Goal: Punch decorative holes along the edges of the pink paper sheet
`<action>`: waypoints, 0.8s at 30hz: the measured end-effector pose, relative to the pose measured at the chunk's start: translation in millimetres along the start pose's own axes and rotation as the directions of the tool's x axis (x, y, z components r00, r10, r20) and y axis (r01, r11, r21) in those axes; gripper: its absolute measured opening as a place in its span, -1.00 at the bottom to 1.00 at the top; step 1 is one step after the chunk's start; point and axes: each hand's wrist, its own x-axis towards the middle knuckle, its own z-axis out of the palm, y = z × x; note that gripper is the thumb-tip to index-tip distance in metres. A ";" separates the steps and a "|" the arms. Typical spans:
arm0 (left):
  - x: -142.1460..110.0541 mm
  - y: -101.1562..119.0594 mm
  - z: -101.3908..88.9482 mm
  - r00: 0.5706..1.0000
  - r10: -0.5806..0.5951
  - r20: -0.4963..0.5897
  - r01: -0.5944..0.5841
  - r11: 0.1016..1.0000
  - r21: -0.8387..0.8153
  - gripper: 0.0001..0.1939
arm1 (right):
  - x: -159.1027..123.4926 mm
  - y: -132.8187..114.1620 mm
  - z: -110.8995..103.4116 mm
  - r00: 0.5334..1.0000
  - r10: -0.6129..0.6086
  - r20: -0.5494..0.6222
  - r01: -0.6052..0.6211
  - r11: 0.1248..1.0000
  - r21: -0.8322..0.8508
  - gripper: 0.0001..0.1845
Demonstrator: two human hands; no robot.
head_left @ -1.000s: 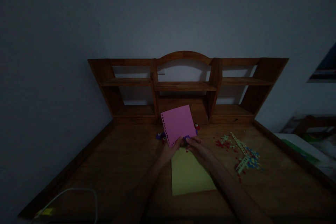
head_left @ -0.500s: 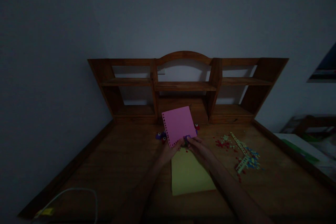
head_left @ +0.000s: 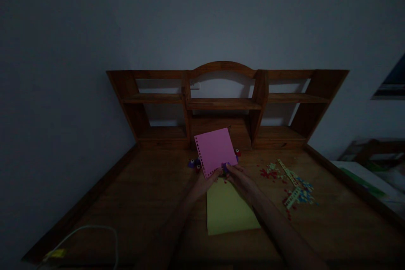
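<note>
Evidently, little had changed over the last second: the pink sheet (head_left: pixel 216 149) had shifted only slightly, and both hands had stayed near its lower edge. That suggested a steady hold with small finger adjustments, not a move to another place.

The left hand (head_left: pixel 208 180) had its grip pressed together on the sheet's bottom edge, near the end of the row of punched holes. The right hand (head_left: pixel 239 176) appeared to be pinching a small purple piece (head_left: pixel 225 166) against the same edge; dim light and overlapping fingers left its exact shape unclear, and whether it was fastened to the paper could not be told.

The pink sheet was tilted, its holes running down the left side, while a yellow sheet (head_left: pixel 232 213) lay on the table (head_left: pixel 152 198) below the hands. Red and purple pieces with eye-like spots (head_left: pixel 191 163) showed just beside the pink sheet's left edge, and a red one (head_left: pixel 237 152) peeked out at its right. Farther right, small red bits (head_left: pixel 268 174) lay scattered near pale perforated strips (head_left: pixel 292 198) and blue bits (head_left: pixel 305 195).
</note>
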 end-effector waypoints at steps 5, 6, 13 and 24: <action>0.1 1.4 0.2 1.000 -0.011 -0.009 0.011 1.000 -0.019 -0.66 | -0.7 -0.2 0.4 1.000 0.004 -0.014 -0.004 1.000 0.015 -0.74; -0.1 2.4 0.2 1.000 -0.010 -0.012 0.010 1.000 -0.020 -0.65 | -1.0 -0.4 0.7 1.000 0.005 -0.014 -0.005 1.000 0.018 -0.74; -0.9 3.3 -0.1 1.000 0.015 0.013 -0.015 1.000 0.009 -0.65 | -0.6 -1.1 1.6 1.000 0.017 -0.018 -0.017 1.000 0.027 -0.75; 0.9 -4.7 -2.4 1.000 -0.003 0.028 0.003 1.000 0.016 -0.61 | -1.1 -1.4 1.6 1.000 0.009 0.025 -0.010 0.999 0.031 -0.74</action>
